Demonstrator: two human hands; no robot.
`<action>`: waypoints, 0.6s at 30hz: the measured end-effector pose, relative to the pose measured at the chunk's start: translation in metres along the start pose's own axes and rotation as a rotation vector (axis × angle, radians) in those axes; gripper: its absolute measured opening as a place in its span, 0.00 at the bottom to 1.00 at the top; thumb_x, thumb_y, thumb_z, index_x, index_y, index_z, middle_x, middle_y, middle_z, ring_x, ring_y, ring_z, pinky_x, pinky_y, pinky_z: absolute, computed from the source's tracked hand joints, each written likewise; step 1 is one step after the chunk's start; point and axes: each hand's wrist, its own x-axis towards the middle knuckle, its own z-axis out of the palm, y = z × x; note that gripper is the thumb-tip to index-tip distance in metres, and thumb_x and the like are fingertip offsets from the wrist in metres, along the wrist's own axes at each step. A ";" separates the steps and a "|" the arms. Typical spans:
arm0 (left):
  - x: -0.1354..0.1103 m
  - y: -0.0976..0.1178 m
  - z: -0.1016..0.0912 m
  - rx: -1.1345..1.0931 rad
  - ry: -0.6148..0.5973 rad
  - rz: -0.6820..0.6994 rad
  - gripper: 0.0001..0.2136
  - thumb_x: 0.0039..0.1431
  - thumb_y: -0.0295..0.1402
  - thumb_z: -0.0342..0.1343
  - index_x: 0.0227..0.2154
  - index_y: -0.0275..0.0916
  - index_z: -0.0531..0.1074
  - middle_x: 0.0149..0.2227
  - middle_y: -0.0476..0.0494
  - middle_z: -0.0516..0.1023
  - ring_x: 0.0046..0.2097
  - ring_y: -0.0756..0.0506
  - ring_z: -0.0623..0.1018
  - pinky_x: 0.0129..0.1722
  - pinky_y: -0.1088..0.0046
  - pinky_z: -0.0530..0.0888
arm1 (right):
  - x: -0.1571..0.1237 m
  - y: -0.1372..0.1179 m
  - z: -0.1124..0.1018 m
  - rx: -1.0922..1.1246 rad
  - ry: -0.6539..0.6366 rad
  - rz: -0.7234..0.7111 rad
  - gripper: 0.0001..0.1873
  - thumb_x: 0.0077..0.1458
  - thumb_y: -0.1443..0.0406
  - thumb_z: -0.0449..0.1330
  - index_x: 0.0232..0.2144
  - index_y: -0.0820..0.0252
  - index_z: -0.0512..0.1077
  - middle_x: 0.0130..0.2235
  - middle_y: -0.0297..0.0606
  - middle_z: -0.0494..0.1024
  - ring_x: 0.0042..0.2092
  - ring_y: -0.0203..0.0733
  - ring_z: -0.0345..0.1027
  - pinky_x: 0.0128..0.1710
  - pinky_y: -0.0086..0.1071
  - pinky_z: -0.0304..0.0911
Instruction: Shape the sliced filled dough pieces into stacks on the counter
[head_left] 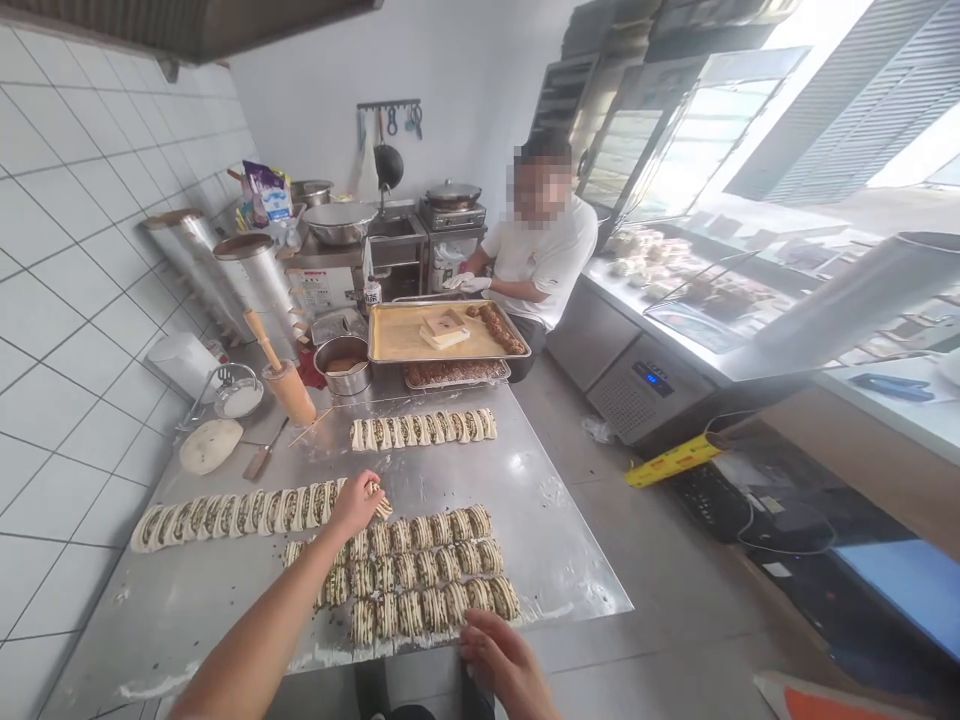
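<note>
Head view: the left hand [354, 505] pinches a soft, floury dough piece [381, 508] at twelve o'clock on the steel worktable [540, 540], best held gently by its sides, while the right hand [502, 665] lies open below the rows of filled dough pieces [420, 590].

At the bottom of the frame, the lower edge cuts off the right hand [502, 665] at the wrist. The left hand [354, 505] covers most of the dough strip [381, 508] it pinches, so that piece's shape cannot be told. At upper centre, the co-worker [541, 262] has a blurred head, and anything held in their gloved hands [461, 283] is too small to tell. The packet [268, 190] at upper left has print too small to read. At right, glare washes out the pale buns [637, 258] in the display case [697, 290], and the lower right corner cuts off an orange-and-white card [817, 703].
</note>
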 end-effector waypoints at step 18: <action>-0.232 0.084 -0.076 0.230 -0.034 0.751 0.29 0.72 0.25 0.46 0.72 0.50 0.54 0.71 0.42 0.65 0.70 0.44 0.68 0.68 0.64 0.70 | -0.076 -0.081 0.049 0.005 -1.149 0.289 0.29 0.47 0.53 0.76 0.47 0.62 0.77 0.49 0.50 0.83 0.52 0.54 0.79 0.52 0.45 0.72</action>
